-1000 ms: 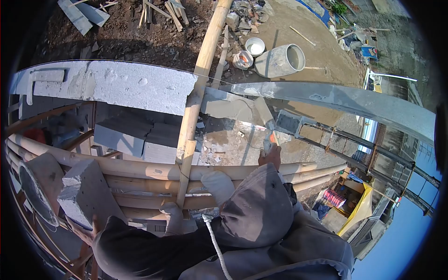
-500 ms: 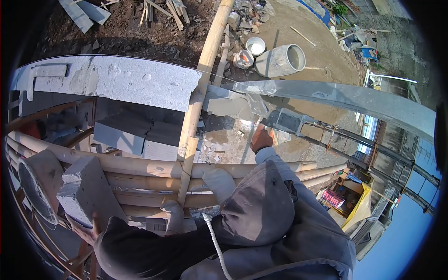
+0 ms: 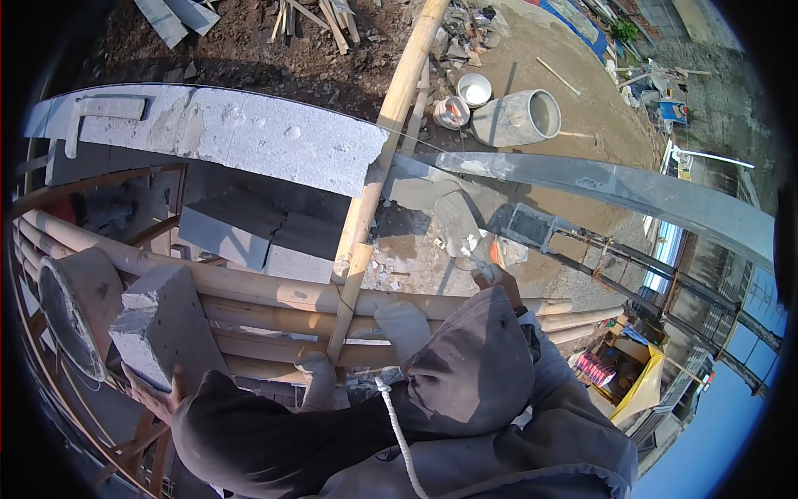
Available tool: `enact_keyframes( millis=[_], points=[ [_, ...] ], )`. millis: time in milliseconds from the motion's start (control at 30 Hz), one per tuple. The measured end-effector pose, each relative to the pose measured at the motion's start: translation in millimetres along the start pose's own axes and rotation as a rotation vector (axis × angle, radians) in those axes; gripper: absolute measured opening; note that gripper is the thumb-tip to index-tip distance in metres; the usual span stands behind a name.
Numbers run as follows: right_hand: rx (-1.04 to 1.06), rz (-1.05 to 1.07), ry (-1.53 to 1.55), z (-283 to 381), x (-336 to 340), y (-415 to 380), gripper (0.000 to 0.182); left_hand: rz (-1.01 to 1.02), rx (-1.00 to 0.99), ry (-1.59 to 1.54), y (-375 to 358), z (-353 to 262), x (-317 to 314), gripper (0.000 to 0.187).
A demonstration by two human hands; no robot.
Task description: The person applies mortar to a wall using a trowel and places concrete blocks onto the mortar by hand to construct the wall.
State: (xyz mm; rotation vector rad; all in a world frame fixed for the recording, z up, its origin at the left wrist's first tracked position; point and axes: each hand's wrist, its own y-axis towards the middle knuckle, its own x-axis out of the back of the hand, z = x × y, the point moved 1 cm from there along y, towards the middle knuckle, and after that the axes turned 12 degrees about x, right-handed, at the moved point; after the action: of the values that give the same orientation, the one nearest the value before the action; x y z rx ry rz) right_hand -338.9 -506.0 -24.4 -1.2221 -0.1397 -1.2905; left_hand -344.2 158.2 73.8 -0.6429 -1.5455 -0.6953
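My left hand (image 3: 158, 401) grips the lower end of a light grey block (image 3: 170, 333), which rests tilted on the bamboo poles (image 3: 274, 291). My right hand (image 3: 504, 285) is closed round the handle of a trowel (image 3: 455, 218). The trowel's blade points away from me, beside grey mortar (image 3: 418, 191) on the end of the wall. Beyond it, to the left, a pale block wall (image 3: 258, 133) bears an L-shaped metal tool (image 3: 112, 108). A round bucket (image 3: 96, 299) stands left of the block in my left hand.
An upright bamboo pole (image 3: 391, 125) crosses the view between the wall and the mortar. A long grey beam (image 3: 615, 187) and a rebar frame (image 3: 657, 266) extend right. Far below are a drum (image 3: 519, 118) and a white bucket (image 3: 475, 90). More blocks (image 3: 299, 249) lie behind the poles.
My right hand has drawn back toward my body with the trowel, whose blade has swung round. The whole view has shifted slightly. My left hand still holds the block.
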Motion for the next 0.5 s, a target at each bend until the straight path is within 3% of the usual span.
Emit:
enact_keyframes(
  millis=[233,333,500],
  points=[
    [0.284,0.018,-0.335,35,-39,69,0.073,0.028,0.002,-0.03,2,0,2,0.103],
    [0.352,0.061,-0.458,52,-31,83,0.073,0.041,0.026,-0.097,1,-3,2,0.106],
    [0.206,0.14,-0.504,20,-7,68,0.065,0.029,0.037,-0.052,1,3,-1,0.107]
  ],
)
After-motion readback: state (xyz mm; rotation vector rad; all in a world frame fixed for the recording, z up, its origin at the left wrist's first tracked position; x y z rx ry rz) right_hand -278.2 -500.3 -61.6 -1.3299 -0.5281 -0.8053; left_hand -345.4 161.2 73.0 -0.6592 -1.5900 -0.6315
